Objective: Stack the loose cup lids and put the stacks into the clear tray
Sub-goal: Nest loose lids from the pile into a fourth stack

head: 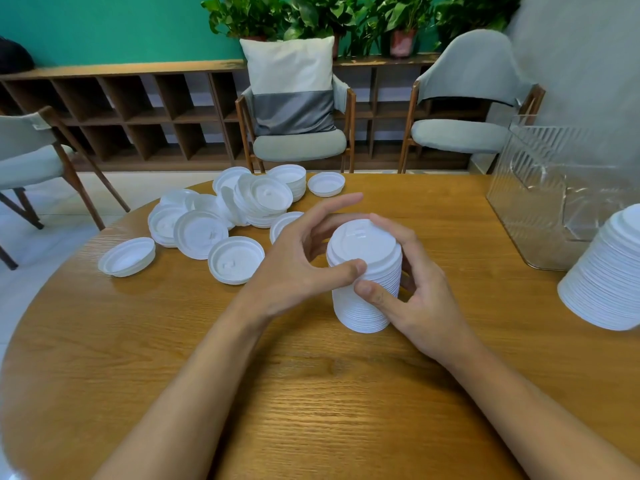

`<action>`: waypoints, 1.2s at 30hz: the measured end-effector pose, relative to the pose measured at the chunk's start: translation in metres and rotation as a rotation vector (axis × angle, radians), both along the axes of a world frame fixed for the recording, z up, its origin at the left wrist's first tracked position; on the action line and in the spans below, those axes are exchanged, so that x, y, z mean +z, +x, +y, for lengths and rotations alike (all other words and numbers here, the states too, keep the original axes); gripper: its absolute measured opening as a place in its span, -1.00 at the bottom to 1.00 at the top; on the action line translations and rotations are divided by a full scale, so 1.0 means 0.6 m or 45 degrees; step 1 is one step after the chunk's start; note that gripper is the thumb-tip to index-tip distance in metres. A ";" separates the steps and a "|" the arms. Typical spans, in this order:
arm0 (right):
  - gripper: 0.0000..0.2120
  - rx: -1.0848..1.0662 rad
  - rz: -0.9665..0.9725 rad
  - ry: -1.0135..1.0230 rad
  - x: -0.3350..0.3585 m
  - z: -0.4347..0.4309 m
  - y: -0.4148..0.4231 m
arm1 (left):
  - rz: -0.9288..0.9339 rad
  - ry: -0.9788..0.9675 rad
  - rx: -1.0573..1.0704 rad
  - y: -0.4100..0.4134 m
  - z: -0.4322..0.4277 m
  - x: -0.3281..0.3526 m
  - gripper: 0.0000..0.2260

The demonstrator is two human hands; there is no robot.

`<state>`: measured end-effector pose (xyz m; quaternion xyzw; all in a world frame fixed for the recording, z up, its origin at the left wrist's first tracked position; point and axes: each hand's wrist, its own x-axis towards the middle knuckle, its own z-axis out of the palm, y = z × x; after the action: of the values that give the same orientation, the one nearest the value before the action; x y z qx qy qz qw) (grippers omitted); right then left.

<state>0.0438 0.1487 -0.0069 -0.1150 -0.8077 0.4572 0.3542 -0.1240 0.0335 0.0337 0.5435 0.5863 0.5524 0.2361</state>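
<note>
Your two forearms come up from the bottom edge over the round, wood-grained table (pixel 311 403). At mid-frame your right hand (pixel 415 303) grips the stack of lids (pixel 362 306) from its right side, thumb laid across the front and fingers curled round the back. Your left hand (pixel 294 261) is loose, not clasping: the straight thumb presses on the rim of the top lid, and the other fingers spread in a relaxed curve behind it. The stack is white, thin plastic with finely ridged sides, and it stands upright on the table.

At the right edge a second stack (pixel 606 282) leans, wider at its base. Behind it, the clear tray (pixel 530 216) has ribbed transparent walls; both stacks stand outside it.

Left of centre and farther off, loose lids (pixel 221 223) lie heaped, some rim up. Beyond the table, three grey padded chairs (pixel 299 145) face you, the middle one holding a cushion (pixel 291 84).
</note>
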 end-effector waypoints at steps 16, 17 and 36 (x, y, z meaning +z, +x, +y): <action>-0.22 0.096 -0.143 -0.051 0.007 0.011 0.013 | -0.058 -0.007 0.122 0.033 0.015 -0.013 -0.36; -0.22 0.092 -0.142 -0.052 0.007 0.010 0.013 | -0.050 -0.012 0.122 0.033 0.016 -0.014 -0.35; -0.25 -0.098 -0.160 0.039 0.006 0.014 0.012 | 0.975 -0.354 0.739 -0.063 0.020 -0.073 -0.72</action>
<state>0.0509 0.1570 -0.0030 -0.1689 -0.8302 0.4227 0.3218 -0.1615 0.0457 -0.0101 0.4850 0.8261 0.2728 -0.0892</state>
